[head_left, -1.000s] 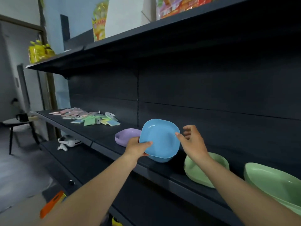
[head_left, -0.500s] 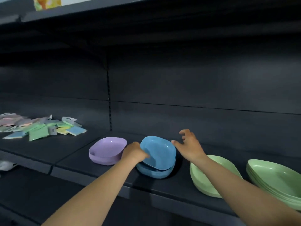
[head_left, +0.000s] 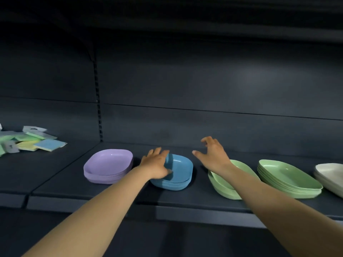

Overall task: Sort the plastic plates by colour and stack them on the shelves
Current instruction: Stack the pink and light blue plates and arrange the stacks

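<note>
A stack of blue plates (head_left: 178, 173) sits on the dark shelf (head_left: 185, 203). My left hand (head_left: 156, 165) rests on its left rim with straight fingers, the thumb inside the top plate. My right hand (head_left: 213, 154) hovers open to the right of the stack, fingers spread, touching nothing. A purple stack (head_left: 108, 166) stands to the left. Right of the blue stack sit two green stacks, the nearer (head_left: 222, 184) partly hidden by my right forearm, the farther (head_left: 287, 178) in full view. A white stack (head_left: 332, 175) is cut off at the right edge.
Several flat coloured packets (head_left: 33, 141) lie in a loose pile on the left shelf section. The shelf's dark back panel rises close behind the plates, and another shelf hangs overhead. A lower shelf shows below the front edge.
The blue plate, held tilted in both hands a second ago, now lies flat on the blue stack. My right hand has let go and lifted away; my left hand's fingers have straightened.
</note>
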Motion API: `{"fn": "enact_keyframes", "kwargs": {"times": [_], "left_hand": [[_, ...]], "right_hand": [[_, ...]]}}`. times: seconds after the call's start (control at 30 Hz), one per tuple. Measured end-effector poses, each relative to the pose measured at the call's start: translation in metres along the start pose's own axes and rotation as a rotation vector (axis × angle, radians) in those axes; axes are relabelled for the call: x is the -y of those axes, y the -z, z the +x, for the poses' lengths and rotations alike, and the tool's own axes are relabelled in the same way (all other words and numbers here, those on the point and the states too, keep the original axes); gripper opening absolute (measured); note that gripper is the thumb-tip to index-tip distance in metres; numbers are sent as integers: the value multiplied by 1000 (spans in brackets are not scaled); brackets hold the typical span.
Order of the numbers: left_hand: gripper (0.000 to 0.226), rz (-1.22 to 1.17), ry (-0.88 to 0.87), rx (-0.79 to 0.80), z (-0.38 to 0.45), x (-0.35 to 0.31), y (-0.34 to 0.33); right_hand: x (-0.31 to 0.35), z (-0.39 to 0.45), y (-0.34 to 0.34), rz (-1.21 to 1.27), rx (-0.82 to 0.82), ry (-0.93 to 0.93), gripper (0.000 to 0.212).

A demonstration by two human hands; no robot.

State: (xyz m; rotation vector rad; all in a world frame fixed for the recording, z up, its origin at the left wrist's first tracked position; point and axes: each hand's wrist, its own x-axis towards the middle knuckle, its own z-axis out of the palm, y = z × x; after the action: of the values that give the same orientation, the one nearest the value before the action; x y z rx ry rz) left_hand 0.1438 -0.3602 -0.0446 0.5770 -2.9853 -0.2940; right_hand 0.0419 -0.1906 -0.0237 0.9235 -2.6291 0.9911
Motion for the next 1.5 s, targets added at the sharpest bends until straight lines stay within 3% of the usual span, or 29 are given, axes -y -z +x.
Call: {"fn": "enact_keyframes", "kwargs": {"times": [0.1,0.27,0.43,0.57,0.87,1.23,1.5], "left_hand": [[82,3,-85,135,9,1,2],[89,-58,-62,211,14,4,1],[91,-61,-19,183,10,-7,10],[83,-23,-79,70,8,-58,30],[71,120,-339,-47,-10,-304,25],[71,147,-575,-10,-70,-644,-32],[68,164,-760,8,-75,-854,-76]], "right_hand": [[-2,-7,4,-43,-7,-1,54],[-12,-16,21,-78,-28,-1,53],[-29,-28,53,-133,-62,38,53],[-65,-47,101,-316,-77,94,53],[-213,-133,269,-679,-13,-34,68],[-418,-287,497,-748,-41,-245,76],[-548,-342,608,-779,-106,-389,74]]}}
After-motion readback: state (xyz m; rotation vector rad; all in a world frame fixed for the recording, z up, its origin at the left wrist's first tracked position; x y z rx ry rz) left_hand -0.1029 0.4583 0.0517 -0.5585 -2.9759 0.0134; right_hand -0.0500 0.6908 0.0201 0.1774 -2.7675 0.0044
